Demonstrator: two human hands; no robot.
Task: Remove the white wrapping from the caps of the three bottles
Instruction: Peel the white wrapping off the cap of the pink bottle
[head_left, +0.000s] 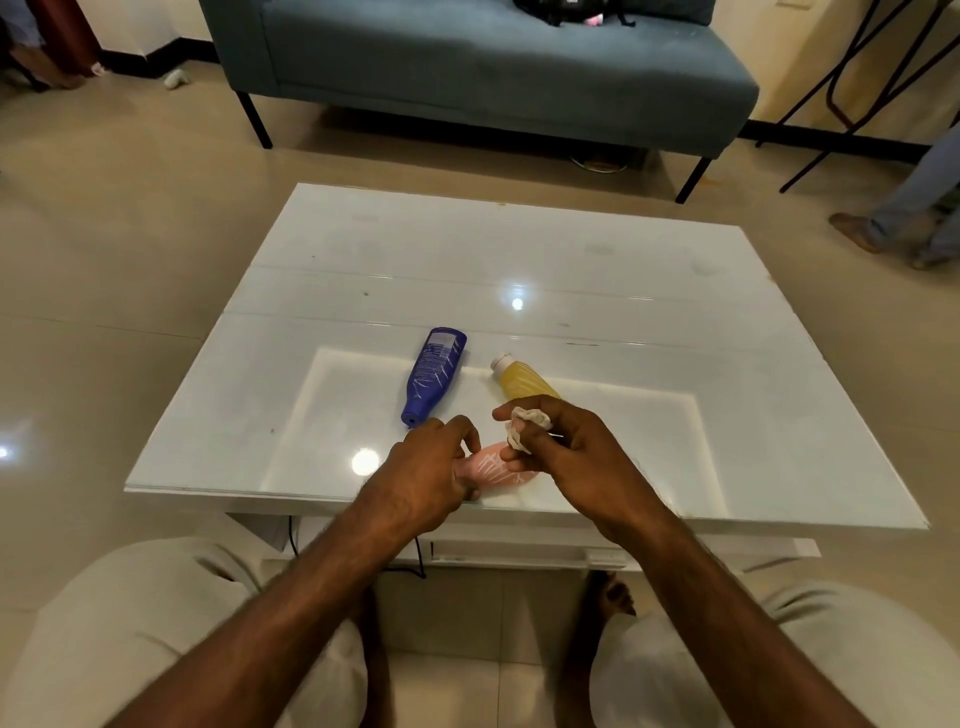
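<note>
A pink bottle lies near the front edge of the white glass table. My left hand grips its left end. My right hand sits just above it, fingers pinched on a crumpled piece of white wrapping. A blue bottle lies behind my left hand, its blue cap end bare and pointing toward me. A yellow bottle lies behind my right hand, with white wrapping still around its cap, which points away from me. Its lower end is hidden by my fingers.
A grey-blue sofa stands beyond the table. Another person's legs are at the right edge of the floor. A black metal frame stands at the back right. My knees sit below the table's front edge.
</note>
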